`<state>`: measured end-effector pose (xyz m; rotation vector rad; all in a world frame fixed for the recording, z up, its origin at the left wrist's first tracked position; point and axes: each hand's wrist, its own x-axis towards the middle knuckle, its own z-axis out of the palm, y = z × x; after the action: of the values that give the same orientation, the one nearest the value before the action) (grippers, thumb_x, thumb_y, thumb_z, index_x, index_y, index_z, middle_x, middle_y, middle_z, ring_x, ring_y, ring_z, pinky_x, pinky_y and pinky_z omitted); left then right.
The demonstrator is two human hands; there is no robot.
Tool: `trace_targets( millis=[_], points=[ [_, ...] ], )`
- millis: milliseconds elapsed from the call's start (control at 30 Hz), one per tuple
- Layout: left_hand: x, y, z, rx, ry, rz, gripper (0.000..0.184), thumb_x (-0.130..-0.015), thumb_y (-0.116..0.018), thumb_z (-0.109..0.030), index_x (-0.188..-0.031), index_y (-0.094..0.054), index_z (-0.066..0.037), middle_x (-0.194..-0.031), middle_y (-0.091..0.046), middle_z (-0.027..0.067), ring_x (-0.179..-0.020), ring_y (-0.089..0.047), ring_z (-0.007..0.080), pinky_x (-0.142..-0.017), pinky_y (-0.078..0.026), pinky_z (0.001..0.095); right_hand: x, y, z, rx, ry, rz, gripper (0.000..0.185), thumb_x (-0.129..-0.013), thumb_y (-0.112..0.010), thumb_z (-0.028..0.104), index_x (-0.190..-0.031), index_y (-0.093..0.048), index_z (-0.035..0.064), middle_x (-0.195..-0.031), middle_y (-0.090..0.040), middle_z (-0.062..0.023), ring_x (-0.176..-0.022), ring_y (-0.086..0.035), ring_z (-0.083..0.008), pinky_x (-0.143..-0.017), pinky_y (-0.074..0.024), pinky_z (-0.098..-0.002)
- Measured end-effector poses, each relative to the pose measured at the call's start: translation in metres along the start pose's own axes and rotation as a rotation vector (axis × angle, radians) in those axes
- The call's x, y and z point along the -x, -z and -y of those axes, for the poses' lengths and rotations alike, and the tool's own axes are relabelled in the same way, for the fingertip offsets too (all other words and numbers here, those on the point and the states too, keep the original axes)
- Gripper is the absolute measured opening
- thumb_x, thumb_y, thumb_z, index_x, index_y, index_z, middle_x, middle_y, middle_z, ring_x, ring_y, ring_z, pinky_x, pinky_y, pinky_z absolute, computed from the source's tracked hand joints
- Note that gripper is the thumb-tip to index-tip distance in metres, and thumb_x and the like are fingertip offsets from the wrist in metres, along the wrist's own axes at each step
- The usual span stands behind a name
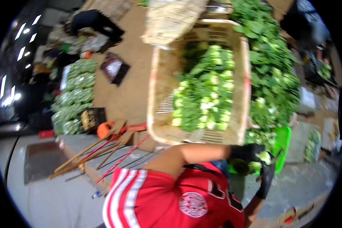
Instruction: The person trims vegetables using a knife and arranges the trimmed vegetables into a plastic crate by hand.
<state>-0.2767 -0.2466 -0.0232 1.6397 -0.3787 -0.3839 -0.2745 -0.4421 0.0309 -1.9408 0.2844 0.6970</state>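
Observation:
My left hand (247,152), in a black glove, is closed round leafy greens (263,156) with pale cut stem ends. Close beside it is my right hand (267,179), also black-gloved, its fingers bent in; a thin dark thing, too blurred to name, sticks out from it by the stems. Both hands are over a bright green basket (283,150). A large pale crate (152,95) stands beyond my left forearm, with rows of green bundles (211,91) inside, stem ends showing.
Loose leafy greens (271,76) are heaped right of the crate. Poles (87,154) and an orange object (105,129) lie at the left. Bagged greens (78,83) and a dark box (115,69) are farther off. Other people (93,22) are at the upper left and upper right.

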Motion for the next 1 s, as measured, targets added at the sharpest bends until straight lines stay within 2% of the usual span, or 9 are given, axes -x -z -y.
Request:
trace_targets(
  millis=[100, 167, 200, 300, 367, 467, 633, 833, 1000],
  points=[
    [0.000, -0.014, 0.060, 0.014, 0.034, -0.103, 0.062, -0.080, -0.061, -0.031, -0.124, -0.038, 0.008, -0.117, -0.048, 0.0284, -0.110, -0.048, 0.0372, -0.092, -0.038, 0.0404, -0.009, 0.033, -0.029, 0.547, 0.478, -0.056, 0.056, -0.073, -0.067, 0.011, -0.123, -0.044, 0.0000, -0.096, -0.060, -0.0099, -0.075, -0.056, -0.0151, -0.068, -0.0470, -0.0282],
    [-0.017, 0.017, 0.068, 0.003, 0.207, -0.064, 0.066, -0.081, -0.060, -0.034, -0.125, -0.036, 0.007, -0.121, -0.045, 0.0284, -0.113, -0.045, 0.0385, -0.096, -0.036, 0.0399, -0.017, 0.045, 0.021, 0.096, 0.178, 0.232, 0.053, -0.071, -0.068, 0.010, -0.119, -0.048, 0.0002, -0.101, -0.059, -0.0086, -0.095, -0.052, -0.0164, -0.085, -0.0406, -0.0296],
    [-0.017, 0.033, 0.051, -0.029, 0.094, -0.089, 0.065, -0.081, -0.060, -0.035, -0.125, -0.037, 0.006, -0.122, -0.045, 0.0279, -0.114, -0.044, 0.0380, -0.096, -0.036, 0.0393, -0.025, 0.050, 0.038, 0.107, 0.001, 0.131, 0.050, -0.069, -0.068, 0.010, -0.116, -0.051, 0.0006, -0.103, -0.059, -0.0074, -0.092, -0.053, -0.0159, -0.082, -0.0418, -0.0287],
    [-0.007, 0.042, 0.039, -0.141, -0.007, -0.254, 0.059, -0.081, -0.061, -0.029, -0.126, -0.039, 0.002, -0.123, -0.046, 0.0236, -0.115, -0.045, 0.0356, -0.097, -0.036, 0.0376, -0.069, 0.037, 0.091, 0.057, 0.141, -0.085, 0.033, -0.078, -0.062, 0.019, -0.105, -0.056, 0.0018, -0.084, -0.056, -0.0003, -0.072, -0.049, -0.0077, -0.060, -0.0403, -0.0248],
    [0.004, 0.067, 0.038, -0.056, -0.115, -0.401, 0.057, -0.081, -0.062, -0.026, -0.126, -0.040, 0.001, -0.123, -0.047, 0.0214, -0.115, -0.045, 0.0344, -0.097, -0.036, 0.0370, -0.148, 0.042, 0.102, -0.115, 0.328, 0.019, 0.034, -0.084, -0.058, 0.030, -0.105, -0.057, 0.0028, -0.088, -0.058, -0.0007, -0.075, -0.051, -0.0080, -0.064, -0.0421, -0.0254],
    [0.036, 0.142, 0.050, -0.132, 0.111, -0.695, 0.051, -0.075, -0.066, -0.019, -0.119, -0.047, -0.001, -0.116, -0.052, 0.0196, -0.107, -0.051, 0.0329, -0.095, -0.038, 0.0372, -0.258, 0.008, 0.214, -0.697, 0.362, 0.182, 0.039, -0.091, -0.047, 0.032, -0.119, -0.049, 0.0050, -0.106, -0.057, -0.0047, -0.093, -0.054, -0.0177, -0.075, -0.0455, -0.0307],
    [0.072, 0.274, 0.133, -0.645, 0.322, -0.886, 0.045, -0.069, -0.066, -0.013, -0.110, -0.053, -0.001, -0.109, -0.054, 0.0206, -0.099, -0.052, 0.0344, -0.088, -0.041, 0.0404, -0.274, -0.080, 0.366, -0.414, 0.653, 0.193, 0.052, -0.088, -0.052, 0.035, -0.130, -0.039, 0.0074, -0.100, -0.057, -0.0050, -0.079, -0.055, -0.0119, -0.067, -0.0448, -0.0235],
    [0.009, 0.384, 0.217, -1.139, 0.326, -0.641, 0.046, -0.067, -0.066, -0.017, -0.111, -0.054, -0.006, -0.118, -0.049, 0.0174, -0.109, -0.045, 0.0344, -0.091, -0.036, 0.0441, -0.184, -0.134, 0.273, 0.054, 0.331, 0.118, 0.033, -0.083, -0.057, 0.030, -0.098, -0.057, -0.0001, -0.064, -0.054, -0.0022, -0.054, -0.048, -0.0082, -0.048, -0.0360, -0.0215],
    [-0.014, 0.405, 0.260, -1.203, 0.365, -0.520, 0.043, -0.067, -0.064, -0.016, -0.110, -0.058, -0.012, -0.129, -0.042, 0.0175, -0.118, -0.039, 0.0359, -0.099, -0.030, 0.0450, -0.146, -0.091, 0.118, -0.088, -0.044, 0.022, 0.018, -0.087, -0.054, 0.019, -0.092, -0.057, 0.0019, -0.074, -0.061, -0.0048, -0.056, -0.054, -0.0083, -0.044, -0.0369, -0.0215]
  ],
)
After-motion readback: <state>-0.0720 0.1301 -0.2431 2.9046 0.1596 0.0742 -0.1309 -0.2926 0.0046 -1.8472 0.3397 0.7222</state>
